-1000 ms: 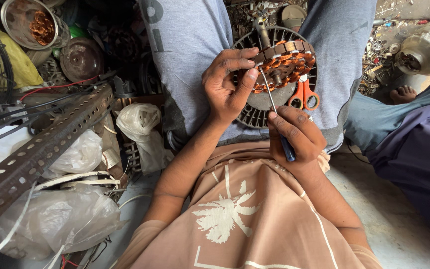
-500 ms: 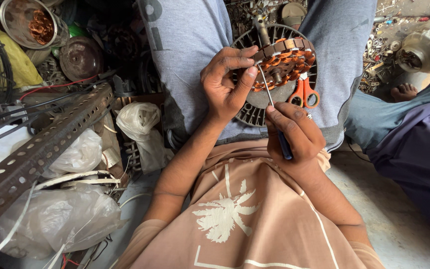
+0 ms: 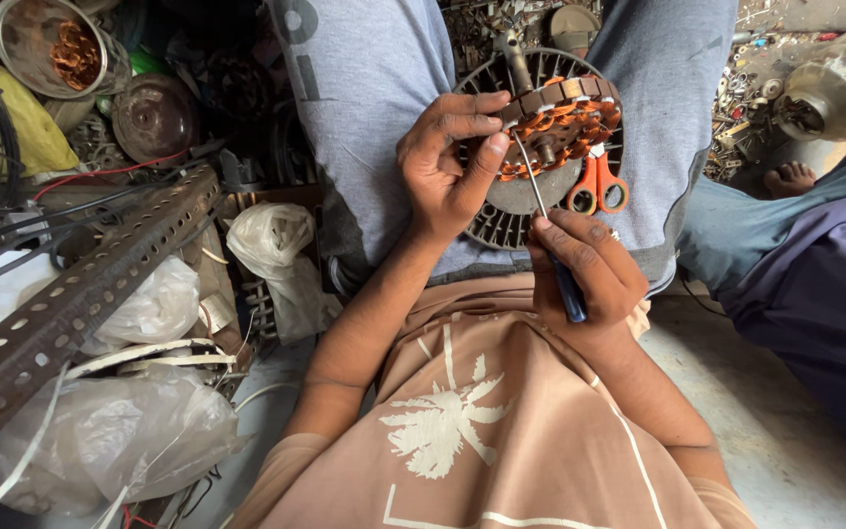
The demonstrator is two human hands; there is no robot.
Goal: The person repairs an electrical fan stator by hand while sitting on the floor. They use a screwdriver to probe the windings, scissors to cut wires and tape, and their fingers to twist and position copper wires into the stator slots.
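Little has shifted since the earlier frames: the right hand (image 3: 585, 269) has crept slightly nearer the motor, and the screwdriver (image 3: 547, 230) it carries now points its thin shaft more steeply up into the windings, while the left hand (image 3: 447, 162) holds much the same place as before. That small change reads as the tool tip working deeper along the coils rather than as a new step.

The fan motor stator (image 3: 558, 122), ringed with copper coils, rests on a round grey finned motor housing (image 3: 501, 220) that lies across the lap between the grey-trousered knees. The left hand's grip is clenched on the stator's left edge, thumb and fingertips pinching the coils there. The right hand's grip is closed around the screwdriver's dark blue handle, with the metal tip meeting the windings just beside the left thumb.

Orange-handled scissors (image 3: 597, 186) lie on the housing, touching the stator's lower right side. To the left stand a perforated steel angle bar (image 3: 80, 299), crumpled clear plastic bags (image 3: 119, 446) and a metal bowl (image 3: 22, 34) holding copper wire scrap. Another person's leg in dark cloth (image 3: 815, 304) sits well apart on the right.
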